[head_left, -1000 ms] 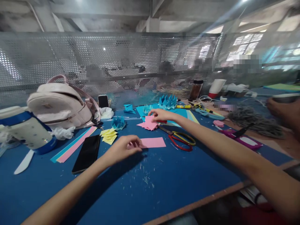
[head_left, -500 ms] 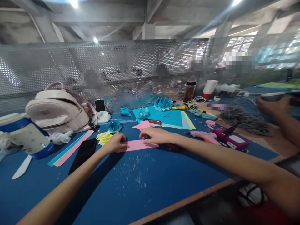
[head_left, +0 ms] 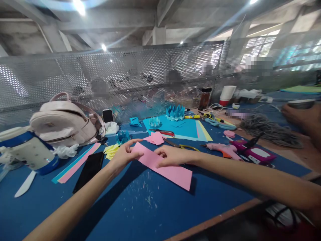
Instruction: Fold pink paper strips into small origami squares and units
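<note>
A long pink paper strip (head_left: 173, 171) is lifted off the blue table (head_left: 140, 211), slanting down toward the near right. My left hand (head_left: 124, 155) pinches its far left end. My right hand (head_left: 170, 156) grips its upper edge a little further along. Behind the hands lie a pile of pink folded pieces (head_left: 155, 137), yellow folded pieces (head_left: 110, 150) and a small blue folded paper crown (head_left: 122, 136).
A black phone (head_left: 89, 167) and pink and blue paper strips (head_left: 76, 162) lie left of my hands, beside a pale backpack (head_left: 65, 120). Scissors (head_left: 180, 145), a pink glue gun (head_left: 220, 149) and blue sheets (head_left: 180, 128) sit behind right. Another person's hand (head_left: 301, 117) is at far right.
My right hand left the pink pile and came to the pink strip. Both hands then lifted the strip off the table and turned it slantwise toward me.
</note>
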`<state>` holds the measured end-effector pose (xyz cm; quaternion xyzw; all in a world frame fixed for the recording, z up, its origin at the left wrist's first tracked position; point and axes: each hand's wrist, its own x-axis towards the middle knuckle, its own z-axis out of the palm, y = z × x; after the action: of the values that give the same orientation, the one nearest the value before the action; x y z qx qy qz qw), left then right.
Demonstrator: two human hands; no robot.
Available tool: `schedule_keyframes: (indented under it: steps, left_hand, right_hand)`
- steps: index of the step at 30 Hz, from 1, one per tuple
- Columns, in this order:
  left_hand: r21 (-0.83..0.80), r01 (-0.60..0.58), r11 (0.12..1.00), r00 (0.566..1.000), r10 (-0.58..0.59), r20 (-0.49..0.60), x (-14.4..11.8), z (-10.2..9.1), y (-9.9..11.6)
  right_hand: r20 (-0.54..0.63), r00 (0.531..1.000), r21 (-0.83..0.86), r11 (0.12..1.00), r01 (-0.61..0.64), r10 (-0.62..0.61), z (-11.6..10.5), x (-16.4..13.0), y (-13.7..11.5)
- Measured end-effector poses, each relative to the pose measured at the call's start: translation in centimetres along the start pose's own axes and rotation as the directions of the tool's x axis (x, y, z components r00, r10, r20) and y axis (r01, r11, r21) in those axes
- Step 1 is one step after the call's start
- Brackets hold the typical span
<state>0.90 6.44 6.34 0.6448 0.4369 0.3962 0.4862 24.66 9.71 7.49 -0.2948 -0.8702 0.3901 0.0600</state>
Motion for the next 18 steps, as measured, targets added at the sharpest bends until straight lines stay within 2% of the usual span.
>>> schedule_keyframes:
  steps: [2, 4, 9, 14, 18]
  left_hand:
    - [-0.049, 0.005, 0.999, 1.000, -0.006, -0.006, -0.7, 0.7, 0.3]
    - [-0.116, 0.014, 0.993, 1.000, -0.015, -0.007, -1.2, 1.4, 0.5]
    - [-0.214, -0.023, 0.976, 1.000, 0.026, 0.011, -1.9, 2.5, 1.1]
    - [-0.213, -0.081, 0.974, 0.997, 0.081, -0.008, -2.0, 2.7, 1.1]
    - [-0.218, -0.069, 0.974, 0.998, 0.066, -0.020, -2.2, 3.0, 1.1]
  right_hand:
    - [0.031, 0.999, 0.064, 0.998, -0.027, 0.025, 0.1, -1.2, 0.1]
    - [0.055, 0.994, 0.202, 0.974, -0.103, 0.094, 0.2, -2.4, 0.2]
    - [0.084, 0.991, 0.347, 0.929, -0.128, 0.105, 0.8, -4.1, 0.3]
    - [0.082, 0.990, 0.378, 0.916, -0.136, 0.114, 1.7, -4.3, 0.1]
    - [-0.011, 0.998, 0.333, 0.941, -0.053, 0.060, 1.4, -3.8, -0.6]
